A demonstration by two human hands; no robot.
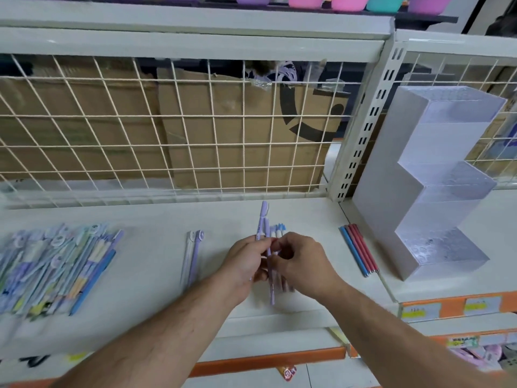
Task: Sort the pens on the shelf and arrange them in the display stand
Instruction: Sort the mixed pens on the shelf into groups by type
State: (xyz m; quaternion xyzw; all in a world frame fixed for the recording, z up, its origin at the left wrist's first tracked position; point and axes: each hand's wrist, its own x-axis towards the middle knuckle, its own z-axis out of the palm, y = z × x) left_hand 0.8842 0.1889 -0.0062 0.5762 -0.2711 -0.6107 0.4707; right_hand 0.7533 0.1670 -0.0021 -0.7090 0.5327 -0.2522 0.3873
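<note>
Purple pens (264,219) sit mid-shelf gripped in our left hand (244,261) and right hand (303,264) together, the display stand (377,177) far right looks empty, the left pile (56,264) looks unsorted, so we've barely started.

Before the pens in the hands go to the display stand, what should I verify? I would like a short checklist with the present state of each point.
1. Grip: left hand and right hand both hold the purple pens: ok.
2. Bunch is one kind only: white, blue-tipped ends show beside the purple ones: cannot tell.
3. Display stand stands upright on the shelf: ok.
4. Stand compartments free: no pens show in them: ok.
5. Blue and red pens lie beside the stand's base, outside its openings: ok.
6. Sorting finished: the mixed pile lies at the left: not ok.
</note>
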